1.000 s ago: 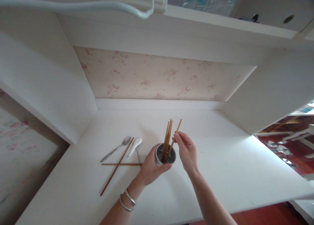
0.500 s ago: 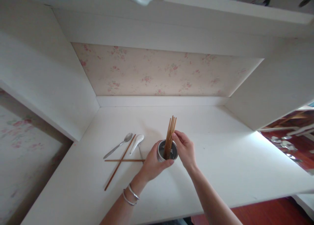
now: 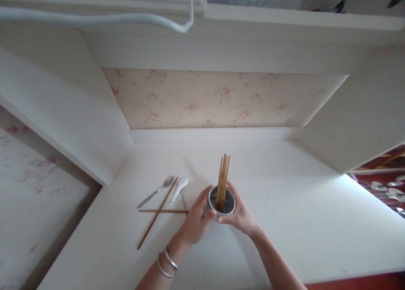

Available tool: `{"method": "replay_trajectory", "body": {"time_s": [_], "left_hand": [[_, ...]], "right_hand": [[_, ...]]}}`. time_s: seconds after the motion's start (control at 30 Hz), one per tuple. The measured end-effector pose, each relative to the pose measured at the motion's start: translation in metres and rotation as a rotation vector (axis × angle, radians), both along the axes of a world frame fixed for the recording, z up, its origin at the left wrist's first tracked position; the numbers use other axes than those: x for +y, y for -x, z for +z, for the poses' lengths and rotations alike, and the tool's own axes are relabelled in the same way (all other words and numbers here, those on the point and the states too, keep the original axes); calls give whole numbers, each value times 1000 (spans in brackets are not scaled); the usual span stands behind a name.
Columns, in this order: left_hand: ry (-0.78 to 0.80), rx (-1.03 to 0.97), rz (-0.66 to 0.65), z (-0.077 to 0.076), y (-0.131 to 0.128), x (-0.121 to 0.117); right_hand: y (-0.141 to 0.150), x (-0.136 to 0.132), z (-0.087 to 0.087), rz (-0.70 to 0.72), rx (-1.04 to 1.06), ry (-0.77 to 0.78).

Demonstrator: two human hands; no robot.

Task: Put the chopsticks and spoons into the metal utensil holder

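Observation:
A round metal utensil holder (image 3: 233,206) with a dark inside is between my two hands. Several wooden chopsticks (image 3: 223,176) stand bunched in it, leaning against its far side. My left hand (image 3: 200,216) wraps its left wall, thumb at the near rim. On the opposite side my right hand (image 3: 239,214) curls round the wall, its thumb also at the front. Left of the holder, two chopsticks (image 3: 152,229) lie crossed on the table. Near them are a metal spoon (image 3: 168,181) and a white soup spoon (image 3: 179,189); a thin metal handle (image 3: 184,200) shows beneath the latter.
The white desk top (image 3: 284,222) runs back to a wall panel with floral paper (image 3: 205,100). White side panels (image 3: 344,108) rise at both sides. Overhead are a shelf (image 3: 284,20) and a pale curved rod (image 3: 126,19).
My right hand has let go of the standing chopsticks and moved down onto the holder's right side. My left hand keeps its hold. The camera view has shifted slightly.

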State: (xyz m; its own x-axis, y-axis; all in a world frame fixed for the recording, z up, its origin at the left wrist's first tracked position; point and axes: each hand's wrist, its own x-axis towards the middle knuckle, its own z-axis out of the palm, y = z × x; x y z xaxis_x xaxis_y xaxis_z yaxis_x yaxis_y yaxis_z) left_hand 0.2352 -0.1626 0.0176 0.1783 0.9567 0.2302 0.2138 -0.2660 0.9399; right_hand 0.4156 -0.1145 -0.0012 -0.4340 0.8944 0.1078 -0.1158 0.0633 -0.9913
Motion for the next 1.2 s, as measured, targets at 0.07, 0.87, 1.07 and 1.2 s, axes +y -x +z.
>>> {"method": "replay_trajectory", "body": {"time_s": [0.07,0.87,1.07,1.2], "left_hand": [[34,120,63,3,13,-7],[250,1216,524,-15,67,-46],[349,1201,547,-2,63,-50],[337,1182,605,3,64,-51]], "right_hand": [[0,1,-6,-75,-28,-20],[-5,-6,-16,-103,-131,-21],[-6,-5,-16,-96,-106,-6],[-4,-5,-15,-92,-66,-9]]}}
